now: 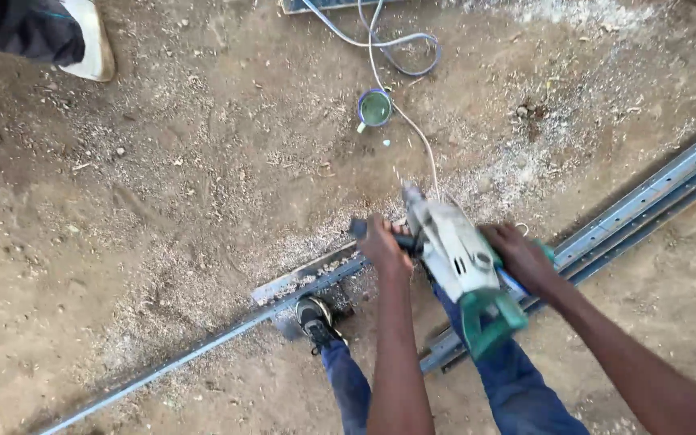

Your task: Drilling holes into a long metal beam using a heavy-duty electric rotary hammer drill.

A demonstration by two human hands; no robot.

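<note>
1. Dirt ground [163, 201] fills nearly the whole view: dry, brown, and littered with pale shavings and grit, thickest around the metal work.
2. Long grey-blue steel rails [646, 201] run diagonally from the upper right down to the lower left, lying flat on the soil.
3. Both hands grip an electric drill [457, 258] with a pale grey body and a green rear handle, held over the rails near the middle of the frame.
4. The left hand [384, 246] is clenched round the dark side handle [362, 229] of the drill.
5. The right hand [521, 258] is wrapped around the drill's body on its far side, fingers closed.
6. A black shoe [314, 318] presses on the rail just below the left hand, with blue trousers above it.
7. The drill's white cable [412, 129] trails up toward a loop of hose [408, 48] at the top edge.
8. A small green-filled cup [374, 107] sits on the dirt beside that cable.
9. Another person's white shoe [90, 40] shows in the upper left corner, well apart.
</note>
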